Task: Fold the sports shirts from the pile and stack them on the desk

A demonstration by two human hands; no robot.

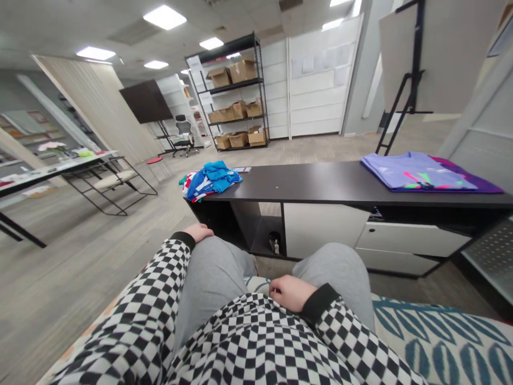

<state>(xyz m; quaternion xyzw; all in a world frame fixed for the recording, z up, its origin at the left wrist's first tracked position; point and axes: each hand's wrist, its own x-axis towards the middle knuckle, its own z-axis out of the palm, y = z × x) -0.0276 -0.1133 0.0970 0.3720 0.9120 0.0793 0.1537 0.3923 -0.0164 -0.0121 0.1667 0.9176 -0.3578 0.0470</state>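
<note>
My left hand (198,232) rests on the grey-trousered left knee, its fingers lying flat and nothing in it. Near my lap, between the thighs, my right hand (294,292) has its fingers curled; whether they hold anything is hidden. Beyond my knees stands a long dark cabinet (296,179). A crumpled heap of blue, red and white clothes (214,179) lies on its left end. On the right end, a lavender shirt (417,170) with a pink and green print lies flat over a purple garment (476,179).
A small flat item (242,169) lies beside the heap. A dark cup (274,240) stands in the cabinet's open compartment. Patterned seat fabric (449,331) is at the lower right. Behind are a shelf with boxes (236,112), a table (60,167) at left and an easel board (433,59).
</note>
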